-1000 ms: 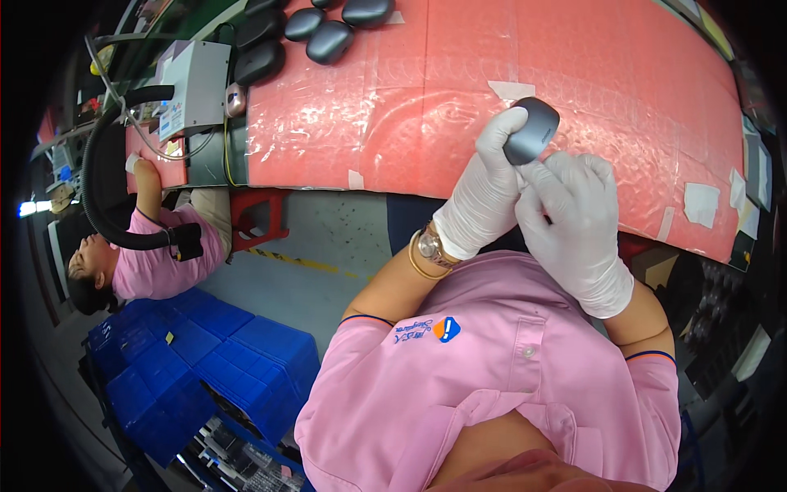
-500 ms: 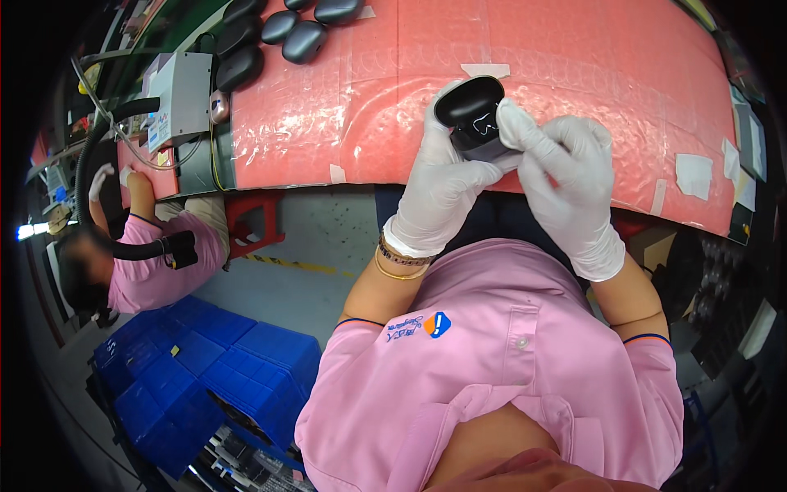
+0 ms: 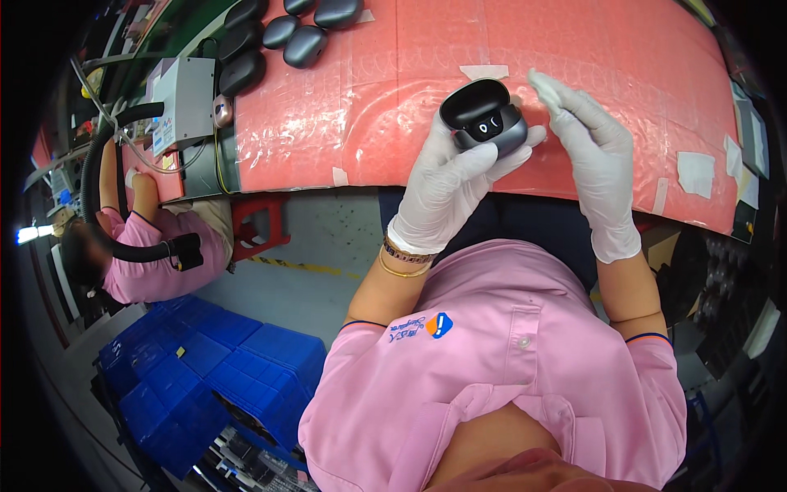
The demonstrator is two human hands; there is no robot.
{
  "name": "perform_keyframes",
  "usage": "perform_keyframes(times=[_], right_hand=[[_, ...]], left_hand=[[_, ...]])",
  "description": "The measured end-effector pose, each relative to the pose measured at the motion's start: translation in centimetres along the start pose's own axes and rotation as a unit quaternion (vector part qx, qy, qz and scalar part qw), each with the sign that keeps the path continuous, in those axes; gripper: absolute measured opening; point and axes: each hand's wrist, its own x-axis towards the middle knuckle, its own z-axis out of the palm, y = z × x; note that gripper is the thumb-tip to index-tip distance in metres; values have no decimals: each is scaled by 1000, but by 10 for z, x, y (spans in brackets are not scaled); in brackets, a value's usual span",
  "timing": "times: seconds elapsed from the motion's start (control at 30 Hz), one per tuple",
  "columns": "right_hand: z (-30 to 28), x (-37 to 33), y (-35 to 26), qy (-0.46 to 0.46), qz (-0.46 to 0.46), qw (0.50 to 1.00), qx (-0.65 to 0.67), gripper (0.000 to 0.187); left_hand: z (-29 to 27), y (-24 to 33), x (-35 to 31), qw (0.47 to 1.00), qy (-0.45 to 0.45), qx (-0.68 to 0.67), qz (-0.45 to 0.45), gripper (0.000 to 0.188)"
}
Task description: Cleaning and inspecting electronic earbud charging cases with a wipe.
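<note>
A dark grey earbud charging case (image 3: 507, 134) with its lid raised is in my left hand (image 3: 447, 184), above the near edge of the table. My gloved left fingers and thumb hold it from below and the side. Two small light marks show in its glossy black interior. Just right of the case, my right hand (image 3: 594, 152), also in a white glove, pinches a small white wipe (image 3: 544, 88). That hand is apart from the case.
Pink plastic sheeting covers the table (image 3: 385, 123). Several dark rounded cases (image 3: 306, 47) sit at the far left near a grey box-shaped device (image 3: 184, 102) and a black hose (image 3: 97, 164). A co-worker in pink (image 3: 168, 254) sits left, above blue bins (image 3: 246, 373).
My right hand has drawn back to the right from the case with the wipe. The case now sits turned in my left hand, its interior uncovered.
</note>
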Motion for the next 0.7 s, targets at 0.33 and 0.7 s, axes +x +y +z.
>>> perform_keyframes(times=[0.33,0.7], right_hand=[[1,3,-8,-101,185,969,128,39],[19,-4,9,-59,-380,840,-382,46]], left_hand=[[-6,-17,3,958,54,258,109,46],[-17,-2,9,998,-15,45,-45,52]])
